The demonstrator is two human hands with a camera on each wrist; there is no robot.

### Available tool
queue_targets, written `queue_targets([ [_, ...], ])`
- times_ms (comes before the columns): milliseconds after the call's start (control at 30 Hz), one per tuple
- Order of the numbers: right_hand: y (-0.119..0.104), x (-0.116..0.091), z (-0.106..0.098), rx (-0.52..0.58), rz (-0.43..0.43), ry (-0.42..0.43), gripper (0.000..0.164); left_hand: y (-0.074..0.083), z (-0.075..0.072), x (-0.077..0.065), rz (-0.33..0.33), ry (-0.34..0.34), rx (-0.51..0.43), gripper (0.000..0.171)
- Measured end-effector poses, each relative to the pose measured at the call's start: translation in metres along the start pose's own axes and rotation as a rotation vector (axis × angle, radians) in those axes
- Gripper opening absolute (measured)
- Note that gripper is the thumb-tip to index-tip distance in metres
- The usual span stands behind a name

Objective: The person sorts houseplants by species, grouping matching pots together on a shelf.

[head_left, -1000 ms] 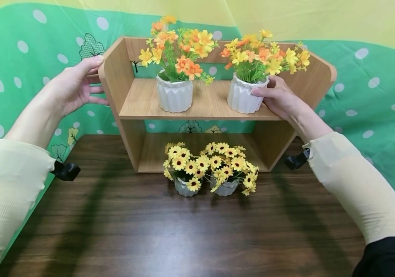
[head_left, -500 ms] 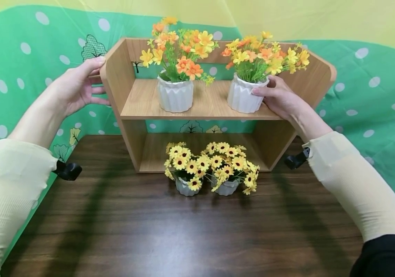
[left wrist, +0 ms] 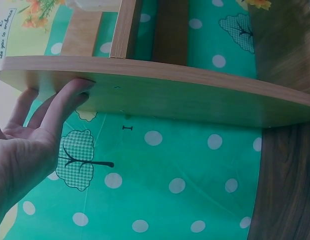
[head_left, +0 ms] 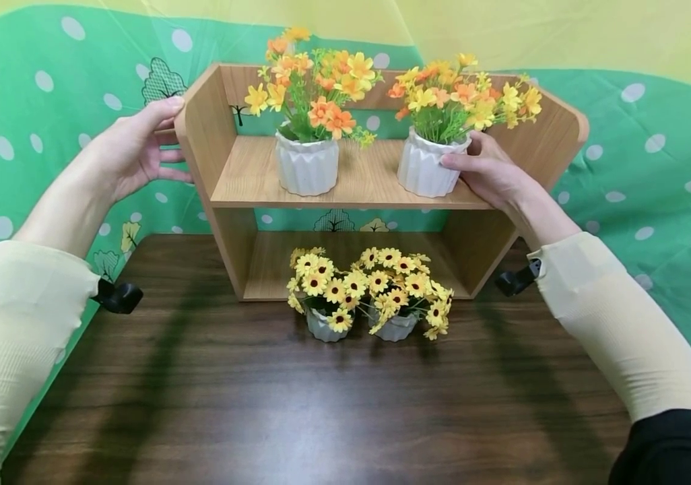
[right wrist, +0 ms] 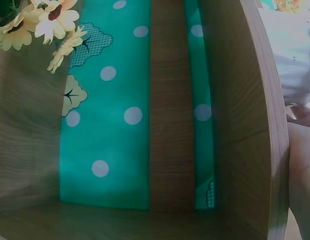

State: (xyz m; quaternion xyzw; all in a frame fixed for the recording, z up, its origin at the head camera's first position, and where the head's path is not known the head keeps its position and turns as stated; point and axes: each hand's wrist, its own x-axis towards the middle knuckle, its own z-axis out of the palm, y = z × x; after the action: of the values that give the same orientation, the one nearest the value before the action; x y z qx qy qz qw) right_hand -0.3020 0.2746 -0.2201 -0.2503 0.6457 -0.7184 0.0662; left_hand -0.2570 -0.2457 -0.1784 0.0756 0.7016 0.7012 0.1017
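Observation:
A wooden two-tier shelf [head_left: 351,201] stands on the table. My left hand [head_left: 130,158] touches its left side panel [left wrist: 170,92] from outside, fingers extended against the board and thumb at the front edge. On the upper tier are two white ribbed pots of orange and yellow artificial flowers. The left flower pot [head_left: 307,165] stands apart from both hands. My right hand [head_left: 497,172] grips the right flower pot [head_left: 423,168], thumb on its front and the other fingers hidden behind it. In the right wrist view this hand [right wrist: 302,165] shows only in part, beyond the shelf board.
Two smaller pots of yellow dark-centred daisies, left [head_left: 326,328] and right [head_left: 395,328], stand on the dark wood table [head_left: 297,404] before the lower tier [head_left: 267,279]. Behind hangs a green and yellow dotted cloth [head_left: 636,155]. Black wrist devices hang below both cuffs.

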Motion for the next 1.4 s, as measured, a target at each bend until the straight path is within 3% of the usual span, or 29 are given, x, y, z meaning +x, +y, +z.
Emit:
queue_targets([
  [200, 0.001, -0.003, 0.001, 0.053, -0.044, -0.013, 0.042, 0.002, 0.001, 0.001, -0.008, 0.003, 0.002, 0.063],
  [367, 0.003, -0.004, 0.002, 0.09, -0.105, -0.017, 0.055, 0.002, 0.001, 0.0, -0.007, 0.01, -0.005, 0.061],
  [467, 0.004, -0.003, 0.005, 0.093, -0.13, 0.036, 0.059, 0.001, 0.001, -0.001, -0.011, 0.017, 0.002, 0.062],
  [633, 0.002, -0.005, 0.008, -0.008, -0.141, 0.155, 0.056, 0.0, 0.002, -0.002, -0.016, 0.017, 0.005, 0.062],
  [800, -0.003, -0.009, 0.009, -0.037, -0.122, 0.189, 0.059, 0.0, 0.003, 0.0, -0.012, 0.016, -0.01, 0.061],
  [967, -0.006, -0.021, 0.009, 0.021, -0.116, 0.188, 0.07, 0.0, 0.003, 0.0, -0.01, 0.017, -0.024, 0.061],
  [1167, -0.008, -0.043, 0.012, 0.059, -0.095, 0.215, 0.071, 0.002, 0.002, -0.001, -0.01, 0.024, -0.004, 0.06],
  [1400, -0.009, -0.062, 0.014, -0.054, -0.109, 0.194, 0.072, 0.002, 0.004, -0.003, -0.015, 0.032, 0.003, 0.061],
])
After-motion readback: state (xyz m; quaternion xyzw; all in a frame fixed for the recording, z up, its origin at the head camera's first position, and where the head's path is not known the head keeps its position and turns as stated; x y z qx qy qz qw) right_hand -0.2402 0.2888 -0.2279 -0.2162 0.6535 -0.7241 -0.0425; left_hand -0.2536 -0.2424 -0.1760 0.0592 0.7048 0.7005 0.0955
